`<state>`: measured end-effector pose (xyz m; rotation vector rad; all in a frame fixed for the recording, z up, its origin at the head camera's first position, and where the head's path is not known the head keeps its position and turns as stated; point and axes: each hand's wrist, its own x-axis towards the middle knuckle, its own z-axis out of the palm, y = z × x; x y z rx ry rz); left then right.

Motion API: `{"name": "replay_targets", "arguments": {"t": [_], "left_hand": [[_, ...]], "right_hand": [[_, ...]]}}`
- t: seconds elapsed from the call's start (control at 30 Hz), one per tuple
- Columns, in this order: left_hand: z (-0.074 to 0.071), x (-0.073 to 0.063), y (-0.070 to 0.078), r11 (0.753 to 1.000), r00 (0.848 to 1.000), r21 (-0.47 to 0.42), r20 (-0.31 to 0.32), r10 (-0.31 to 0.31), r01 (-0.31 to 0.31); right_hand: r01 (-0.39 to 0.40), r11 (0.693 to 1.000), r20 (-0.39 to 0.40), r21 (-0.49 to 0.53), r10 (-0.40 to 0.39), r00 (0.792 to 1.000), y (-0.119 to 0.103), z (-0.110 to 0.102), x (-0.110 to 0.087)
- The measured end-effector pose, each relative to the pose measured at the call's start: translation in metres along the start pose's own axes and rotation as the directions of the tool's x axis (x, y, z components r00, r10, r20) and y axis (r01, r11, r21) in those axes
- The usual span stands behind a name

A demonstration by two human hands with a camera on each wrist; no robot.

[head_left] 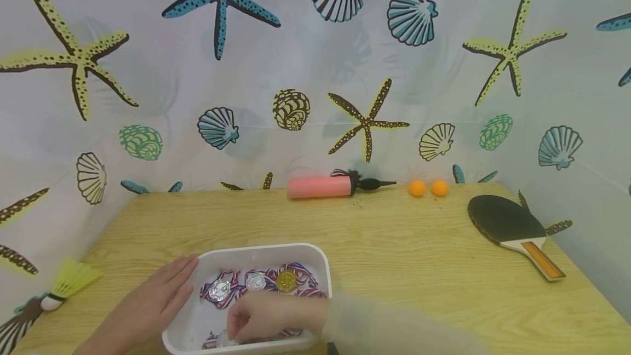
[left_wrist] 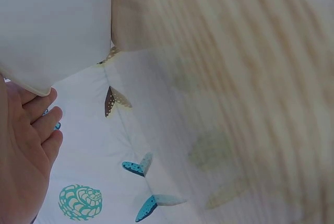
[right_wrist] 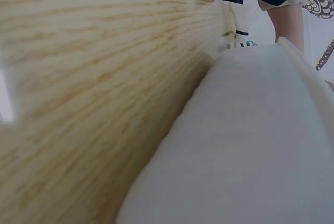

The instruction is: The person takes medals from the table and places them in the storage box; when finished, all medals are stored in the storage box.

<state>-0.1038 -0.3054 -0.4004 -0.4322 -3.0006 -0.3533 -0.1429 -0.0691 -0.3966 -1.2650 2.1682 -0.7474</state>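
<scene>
A white plastic tray [head_left: 322,267] holds several medals with red, white and blue ribbons. Toward its back lie a silver medal [head_left: 219,290], another silver medal [head_left: 256,281] and a gold medal [head_left: 286,280]. My left hand [head_left: 150,300] rests against the tray's left side, fingers straight; in the left wrist view its fingertips [left_wrist: 48,98] touch the rim. Reaching over the tray's front right, my right hand [head_left: 261,314] has its fingers curled and pinches a silver medal [head_left: 224,339] near the front left corner. That forearm hides part of the ribbons.
A yellow shuttlecock [head_left: 71,281] lies at the left edge. Along the back are a pink hand pump [head_left: 320,187] and two orange balls [head_left: 417,188]. A black table tennis paddle [head_left: 508,221] lies at the right. A patterned curtain [head_left: 296,64] hangs behind the wooden table [head_left: 419,267].
</scene>
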Motion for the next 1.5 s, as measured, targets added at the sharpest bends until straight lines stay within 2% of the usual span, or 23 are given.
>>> {"name": "replay_targets", "arguments": {"t": [0.23, 0.37, 0.5, 0.63, 0.7, 0.8, 0.9, 0.97, 1.13, 1.23, 1.3, 1.37, 1.43, 1.5], "left_hand": [[0.002, 0.001, -0.001, 1.0, 1.0, 0.001, 0.01, -0.001, 0.001], [0.002, 0.0, -0.001, 1.0, 1.0, 0.004, 0.002, 0.004, -0.004], [0.002, 0.0, -0.001, 1.0, 1.0, 0.008, -0.01, 0.012, -0.012], [0.002, 0.0, 0.0, 1.0, 1.0, 0.006, -0.014, 0.014, -0.014], [0.002, 0.001, 0.0, 1.0, 1.0, 0.004, -0.01, 0.013, -0.013], [0.001, 0.002, 0.0, 1.0, 1.0, 0.004, -0.002, 0.009, -0.009], [0.001, 0.002, 0.001, 1.0, 1.0, -0.001, -0.004, 0.009, -0.009], [0.002, 0.003, 0.001, 1.0, 1.0, -0.005, 0.0, 0.008, -0.008], [0.002, 0.004, -0.001, 1.0, 1.0, -0.024, 0.009, 0.004, -0.004], [0.0, 0.005, -0.003, 0.997, 0.999, -0.07, 0.04, -0.02, 0.022], [-0.003, 0.005, -0.005, 0.99, 0.996, -0.123, 0.072, -0.054, 0.062], [-0.008, 0.007, -0.009, 0.982, 0.995, -0.169, 0.078, -0.068, 0.08], [-0.016, 0.009, -0.014, 0.974, 0.994, -0.209, 0.073, -0.078, 0.092], [-0.024, 0.013, -0.021, 0.972, 0.997, -0.222, 0.042, -0.07, 0.078]], "right_hand": [[-0.005, 0.997, 0.03, -0.072, 0.008, 1.0, 0.001, 0.001, 0.003], [-0.003, 0.998, 0.04, -0.07, 0.006, 0.999, -0.001, -0.001, 0.004], [-0.041, 0.999, 0.046, -0.028, 0.042, 0.998, -0.002, -0.002, 0.004], [-0.065, 0.998, 0.061, 0.02, 0.064, 0.996, -0.002, -0.003, 0.004], [-0.078, 0.993, 0.069, 0.083, 0.073, 0.995, -0.001, -0.006, 0.004], [-0.112, 0.97, 0.072, 0.214, 0.099, 0.992, 0.001, -0.011, 0.002], [-0.145, 0.929, 0.074, 0.34, 0.127, 0.989, 0.002, -0.021, -0.003], [-0.126, 0.929, 0.062, 0.348, 0.111, 0.992, 0.004, -0.031, -0.01], [-0.049, 0.933, -0.041, 0.356, 0.068, 0.997, 0.011, -0.061, -0.04], [-0.018, 0.932, -0.136, 0.362, 0.072, 0.988, 0.02, -0.078, -0.061], [0.003, 0.932, -0.21, 0.363, 0.079, 0.974, 0.028, -0.089, -0.076], [0.027, 0.935, -0.289, 0.353, 0.081, 0.954, 0.038, -0.098, -0.092], [0.05, 0.939, -0.368, 0.339, 0.084, 0.926, 0.051, -0.106, -0.108], [0.056, 0.949, -0.447, 0.311, 0.095, 0.889, 0.064, -0.113, -0.125]]}}
